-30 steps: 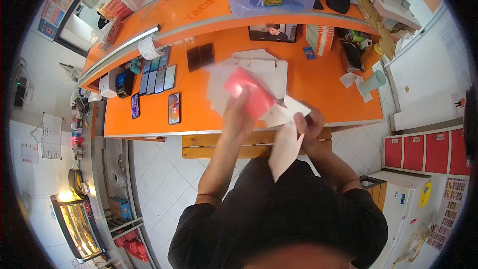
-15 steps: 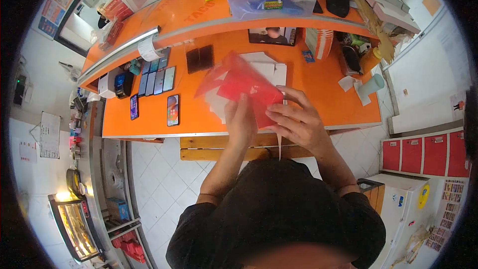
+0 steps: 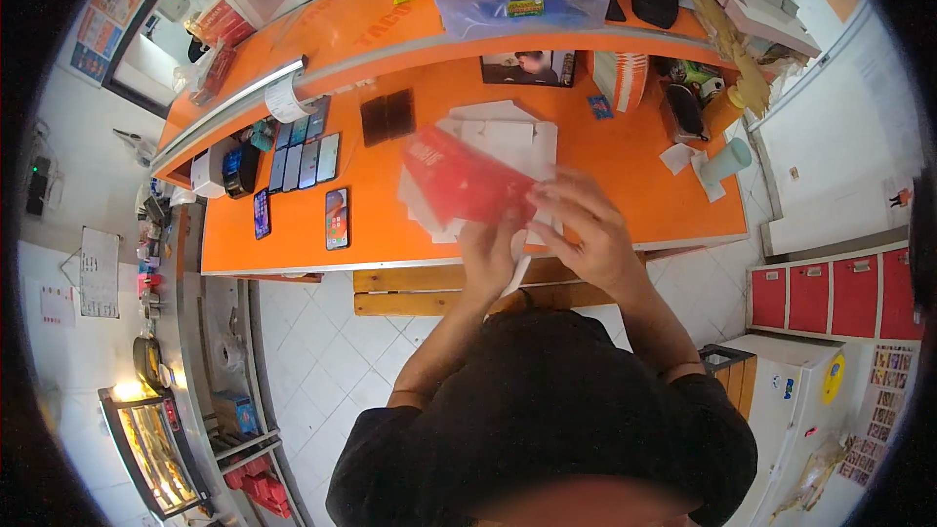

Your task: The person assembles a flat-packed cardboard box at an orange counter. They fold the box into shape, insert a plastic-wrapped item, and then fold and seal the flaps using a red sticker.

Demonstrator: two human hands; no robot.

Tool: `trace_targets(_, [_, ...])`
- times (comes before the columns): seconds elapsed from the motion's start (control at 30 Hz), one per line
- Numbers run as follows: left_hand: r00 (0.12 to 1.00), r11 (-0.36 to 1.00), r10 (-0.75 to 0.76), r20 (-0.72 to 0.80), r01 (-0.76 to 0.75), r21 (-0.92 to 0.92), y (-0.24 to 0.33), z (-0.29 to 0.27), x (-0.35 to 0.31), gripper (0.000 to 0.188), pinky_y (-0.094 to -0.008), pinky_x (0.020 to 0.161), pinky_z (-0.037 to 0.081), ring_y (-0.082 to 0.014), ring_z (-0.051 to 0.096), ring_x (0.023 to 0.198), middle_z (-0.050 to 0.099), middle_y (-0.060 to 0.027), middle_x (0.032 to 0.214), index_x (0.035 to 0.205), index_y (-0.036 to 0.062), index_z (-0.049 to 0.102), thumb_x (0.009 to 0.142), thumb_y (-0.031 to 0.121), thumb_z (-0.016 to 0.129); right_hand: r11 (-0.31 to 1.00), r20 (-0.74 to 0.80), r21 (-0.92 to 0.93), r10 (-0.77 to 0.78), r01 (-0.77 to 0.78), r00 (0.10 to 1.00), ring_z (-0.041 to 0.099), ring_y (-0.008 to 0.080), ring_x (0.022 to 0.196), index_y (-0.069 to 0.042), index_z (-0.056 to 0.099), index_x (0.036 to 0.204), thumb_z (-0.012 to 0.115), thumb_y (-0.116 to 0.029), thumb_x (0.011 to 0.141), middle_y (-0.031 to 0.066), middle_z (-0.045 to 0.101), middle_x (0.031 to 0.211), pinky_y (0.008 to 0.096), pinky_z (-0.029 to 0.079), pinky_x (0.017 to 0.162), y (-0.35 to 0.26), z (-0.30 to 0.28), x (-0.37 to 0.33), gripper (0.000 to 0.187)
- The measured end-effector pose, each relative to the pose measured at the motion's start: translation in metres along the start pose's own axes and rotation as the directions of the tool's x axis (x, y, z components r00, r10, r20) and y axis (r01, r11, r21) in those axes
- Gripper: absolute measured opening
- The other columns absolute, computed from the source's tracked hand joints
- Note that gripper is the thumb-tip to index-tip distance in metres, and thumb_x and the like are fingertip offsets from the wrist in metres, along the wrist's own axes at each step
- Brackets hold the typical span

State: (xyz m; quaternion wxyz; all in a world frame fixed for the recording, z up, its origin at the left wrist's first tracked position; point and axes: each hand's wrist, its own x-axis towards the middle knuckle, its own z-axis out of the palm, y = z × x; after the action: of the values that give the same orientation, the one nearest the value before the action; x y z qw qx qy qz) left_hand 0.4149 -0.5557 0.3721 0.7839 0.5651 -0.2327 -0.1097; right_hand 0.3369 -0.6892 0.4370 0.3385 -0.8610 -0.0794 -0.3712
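Observation:
A red sheet with pale printing (image 3: 459, 179), smeared by motion, hangs over the orange table near its front edge. It looks thin, like paper or a flat packet. My left hand (image 3: 491, 252) is closed on its lower edge, thumb on top. Beside its right corner is my right hand (image 3: 586, 224), fingers curled and blurred; whether they grip the corner I cannot tell. Below, a loose pile of white papers (image 3: 539, 144) lies fanned out on the table. A white strip (image 3: 517, 276) shows beside my left wrist.
Several phones (image 3: 308, 164) lie at the left, with a lit phone (image 3: 337, 219) nearer the front. Dark folded panels (image 3: 388, 117) lie behind. A raised orange shelf (image 3: 381, 57) carries a clear plastic bin (image 3: 527, 8). A pale green cup (image 3: 727, 162) stands right. A wooden bench (image 3: 410, 291) is below.
The red sheet has folded down from a spread, raised shape into a narrower one, swinging left and lower. My left hand has dropped slightly, and more of the white papers shows.

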Motion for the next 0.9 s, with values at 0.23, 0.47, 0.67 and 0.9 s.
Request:
trace_targets(0.23, [0.971,0.972,0.046,0.236,-0.098,0.211,-0.015,0.000,-0.019,0.028,-0.0321,0.081,0.052,-0.0223,0.062,0.100,0.064,-0.0156,0.108,0.111,-0.0036,0.061,0.086,-0.010,0.049,0.966,0.092,-0.165,-0.185,0.198,0.978,0.055,0.0251,0.102,-0.003,0.070,0.098,0.072,-0.004,0.072,0.0065,0.063,0.101,0.0397,0.051,0.086,-0.015,-0.004,0.001,0.026])
trace_targets(0.47, [0.989,0.993,-0.042,0.143,0.057,-0.101,-0.021,0.004,-0.018,0.045,-0.0348,0.100,0.045,-0.0220,0.051,0.121,0.053,-0.0138,0.128,0.132,-0.0033,0.046,0.088,-0.013,0.053,0.982,0.120,-0.182,-0.028,0.049,0.992,0.060,0.0274,0.099,0.004,0.068,0.095,0.072,-0.004,0.074,0.0120,0.064,0.097,0.0358,0.054,0.083,0.008,0.014,-0.009,0.023])
trace_targets(0.67, [0.992,0.998,0.014,0.126,-0.020,0.053,-0.031,-0.001,-0.014,0.029,-0.0347,0.085,0.055,-0.0227,0.057,0.106,0.056,-0.0124,0.114,0.121,-0.0052,0.051,0.092,-0.010,0.050,0.808,0.148,0.360,0.444,-0.466,0.884,0.063,0.0303,0.092,0.003,0.069,0.092,0.072,-0.002,0.079,0.0140,0.066,0.091,0.0358,0.055,0.082,-0.001,0.018,-0.007,0.014])
trace_targets(0.9, [0.988,0.969,0.070,0.140,-0.101,0.227,-0.030,-0.001,-0.016,0.029,-0.0334,0.086,0.050,-0.0204,0.059,0.101,0.061,-0.0136,0.106,0.115,-0.0064,0.056,0.086,-0.010,0.055,0.955,0.038,0.111,0.272,-0.275,0.962,0.062,0.0300,0.093,0.004,0.069,0.089,0.072,-0.003,0.079,0.0132,0.065,0.090,0.0373,0.053,0.078,0.000,0.028,-0.018,0.013])
